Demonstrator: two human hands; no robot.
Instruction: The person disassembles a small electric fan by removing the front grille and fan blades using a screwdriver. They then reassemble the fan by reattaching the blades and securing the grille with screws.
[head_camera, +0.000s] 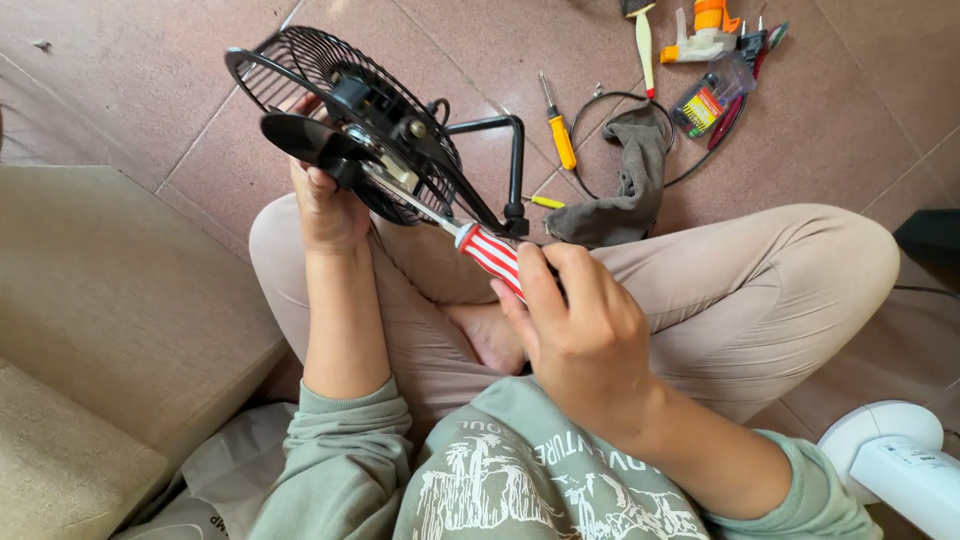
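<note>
Head view showed a small black wire-caged metal fan (350, 120) held above the lap. The left hand (325, 205) gripped its blade side; the right hand (570, 320) clasped a red-and-white striped screwdriver (490, 255), tip at the fan's motor housing. A screw there seemingly needed steady turning. Beyond the fan lay a grey rag (625, 185).

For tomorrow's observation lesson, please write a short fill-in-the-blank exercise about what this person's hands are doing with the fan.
1. The right hand grips a screwdriver with a red-and-white ____ handle.
2. The left hand steadies a small black wire-grille ____.
3. A grey cloth lies on the tiled ____.
4. A yellow-handled screwdriver lies beside the ____.

Missing words: striped; fan; floor; cloth
</note>
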